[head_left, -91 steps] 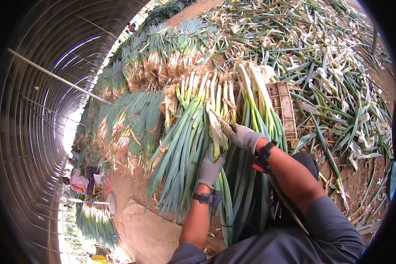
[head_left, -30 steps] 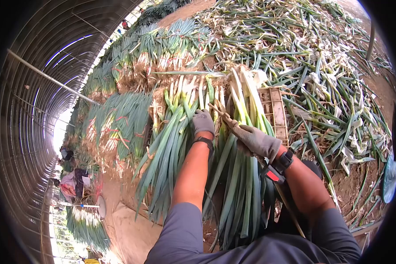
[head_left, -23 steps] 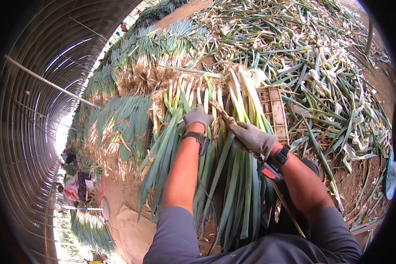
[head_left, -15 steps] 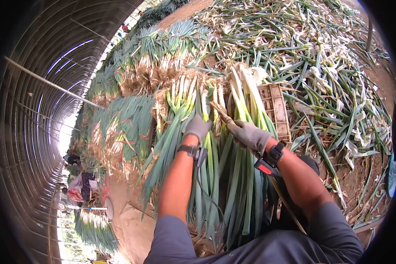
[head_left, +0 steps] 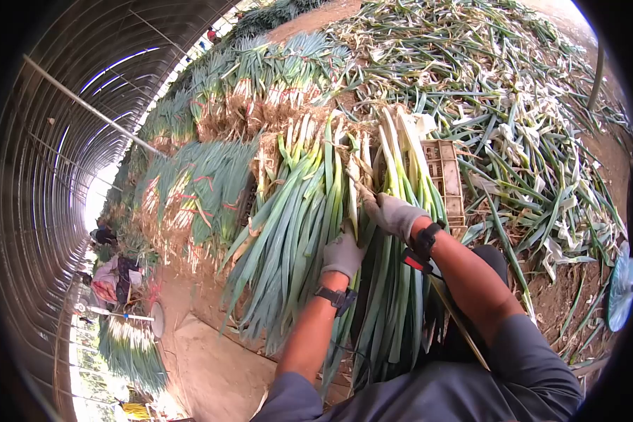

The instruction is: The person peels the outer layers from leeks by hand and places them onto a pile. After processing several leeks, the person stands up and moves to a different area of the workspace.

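My left hand (head_left: 343,253), in a grey glove, has its fingers closed round a green onion (head_left: 354,193) with a pale stalk. My right hand (head_left: 395,212), also gloved, grips dry, brownish outer leaves beside that stalk; its fingertips are partly hidden. Left of my hands lies a heap of green onions (head_left: 288,190), white ends pointing away from me. More onions with thick white stalks (head_left: 409,158) lie just beyond my right hand, over a beige plastic crate (head_left: 451,184).
Tied onion bundles (head_left: 190,200) stand in rows at the left and back. Discarded leaves (head_left: 513,126) cover the ground at the right. A person (head_left: 116,278) is near a scale (head_left: 157,320) at the lower left. A blue plastic bag (head_left: 622,288) lies far right.
My left hand has moved right and toward my body, closer to my right hand. One more onion lies on the left heap. The camera view has shifted slightly.
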### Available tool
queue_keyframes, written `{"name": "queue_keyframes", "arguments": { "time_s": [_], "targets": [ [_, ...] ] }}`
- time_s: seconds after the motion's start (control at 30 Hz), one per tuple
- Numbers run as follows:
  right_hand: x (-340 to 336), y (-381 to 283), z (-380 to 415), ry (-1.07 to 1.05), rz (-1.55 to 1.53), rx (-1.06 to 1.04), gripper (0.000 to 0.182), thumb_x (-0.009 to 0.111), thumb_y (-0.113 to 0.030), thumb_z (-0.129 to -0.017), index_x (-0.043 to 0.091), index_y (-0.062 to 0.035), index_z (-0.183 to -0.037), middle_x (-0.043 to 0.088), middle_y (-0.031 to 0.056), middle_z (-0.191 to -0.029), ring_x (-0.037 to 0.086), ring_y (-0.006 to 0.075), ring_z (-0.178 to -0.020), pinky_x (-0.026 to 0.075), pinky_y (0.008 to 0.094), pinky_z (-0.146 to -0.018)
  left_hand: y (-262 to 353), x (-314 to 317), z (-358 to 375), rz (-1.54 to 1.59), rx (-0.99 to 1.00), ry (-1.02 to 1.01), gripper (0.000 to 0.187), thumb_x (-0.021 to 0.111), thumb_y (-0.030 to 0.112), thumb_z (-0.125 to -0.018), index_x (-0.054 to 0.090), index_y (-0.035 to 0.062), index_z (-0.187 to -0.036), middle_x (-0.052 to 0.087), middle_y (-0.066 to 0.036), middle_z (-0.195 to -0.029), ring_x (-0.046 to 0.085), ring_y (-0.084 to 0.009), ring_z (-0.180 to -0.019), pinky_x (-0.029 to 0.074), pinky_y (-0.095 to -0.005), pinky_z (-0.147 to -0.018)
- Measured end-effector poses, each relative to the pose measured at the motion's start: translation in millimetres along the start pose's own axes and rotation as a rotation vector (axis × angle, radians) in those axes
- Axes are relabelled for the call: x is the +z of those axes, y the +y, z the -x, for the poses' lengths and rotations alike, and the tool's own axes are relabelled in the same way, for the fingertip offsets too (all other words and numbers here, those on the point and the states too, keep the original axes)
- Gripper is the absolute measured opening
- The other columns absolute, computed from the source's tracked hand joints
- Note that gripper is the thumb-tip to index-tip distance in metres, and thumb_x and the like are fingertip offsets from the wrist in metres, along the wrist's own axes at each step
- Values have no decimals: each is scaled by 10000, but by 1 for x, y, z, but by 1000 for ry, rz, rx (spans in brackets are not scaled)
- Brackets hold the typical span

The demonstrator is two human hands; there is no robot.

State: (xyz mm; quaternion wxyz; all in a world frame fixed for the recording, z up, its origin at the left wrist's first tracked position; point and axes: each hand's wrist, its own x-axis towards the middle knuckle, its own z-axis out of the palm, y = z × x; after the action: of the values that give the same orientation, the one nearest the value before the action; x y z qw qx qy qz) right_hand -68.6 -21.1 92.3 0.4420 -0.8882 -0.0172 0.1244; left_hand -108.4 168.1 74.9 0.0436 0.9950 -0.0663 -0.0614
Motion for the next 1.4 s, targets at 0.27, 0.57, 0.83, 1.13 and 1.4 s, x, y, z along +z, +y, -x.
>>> {"name": "queue_keyframes", "arguments": {
  "time_s": [0.27,0.57,0.83,1.13,1.4],
  "targets": [
    [-8,-34,17,-11,102,119,652,312,-538,-1011,676,-33,-1202,687,311,-1095,651,470,-1092,505,493,-975,-4,8,2,-18,8,-5,678,661,266,-858,359,13,-1410,721,-251,-1031,723,-414,-901,580,-514,-798],
    [8,-35,17,-16,104,77,700,283,-575,-1012,676,-24,-1188,683,322,-1063,643,479,-1092,496,493,-968,-26,29,10,297,-89,-83,882,628,453,-865,217,235,-1614,670,-254,-1248,647,-458,-1131,499,-511,-998],
    [-15,-12,28,-127,-97,18,671,407,-555,-1004,663,65,-1002,690,189,-817,694,307,-728,552,428,-693,-7,-58,31,222,-72,-102,824,646,424,-842,353,191,-1576,685,-251,-1207,661,-444,-1099,506,-480,-991],
    [-78,39,51,-36,-684,173,703,438,-719,-972,601,-48,-838,548,29,-614,481,124,-446,361,303,-411,29,-175,-41,619,207,-12,778,681,322,-909,386,-59,-1519,481,-230,-1525,513,-280,-1374,401,-343,-1135],
    [-120,56,58,170,-893,140,599,500,-668,-974,616,-91,-865,513,16,-635,423,100,-455,319,276,-433,89,-55,-159,707,184,-29,708,675,303,-933,428,-49,-1495,636,-231,-1328,640,-294,-1138,500,-344,-983]
  ]
}}
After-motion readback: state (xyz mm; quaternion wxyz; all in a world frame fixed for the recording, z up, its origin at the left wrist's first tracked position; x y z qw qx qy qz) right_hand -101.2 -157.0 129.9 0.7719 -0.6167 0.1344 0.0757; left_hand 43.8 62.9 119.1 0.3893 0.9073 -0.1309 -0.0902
